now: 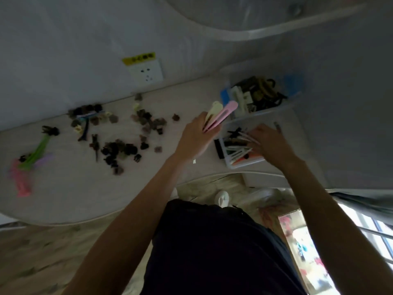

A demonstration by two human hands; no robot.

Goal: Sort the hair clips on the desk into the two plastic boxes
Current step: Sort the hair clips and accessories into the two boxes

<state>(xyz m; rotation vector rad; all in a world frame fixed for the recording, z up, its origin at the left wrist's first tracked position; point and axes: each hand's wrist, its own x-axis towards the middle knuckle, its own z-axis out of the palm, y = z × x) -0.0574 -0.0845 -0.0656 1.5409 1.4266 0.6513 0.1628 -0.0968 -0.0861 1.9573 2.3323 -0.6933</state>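
Observation:
My left hand (pixel 194 139) grips a pink and a cream long flat hair clip (pixel 223 113), held just left of the two clear plastic boxes. My right hand (pixel 270 141) reaches into the near box (pixel 244 165), its fingers around long white clips lying among other long clips. The far box (pixel 282 106) holds dark and beige claw clips. Small dark claw clips (pixel 119 150) lie scattered over the desk's middle. A few long pink, green and purple clips (pixel 29 165) lie at the far left.
The pale desk (pixel 74 194) runs along a white wall with a socket (pixel 146 71). Its curved front edge is near my body. A large clear container rim (pixel 244 35) hangs above the boxes. Wood floor and a window lie below and right.

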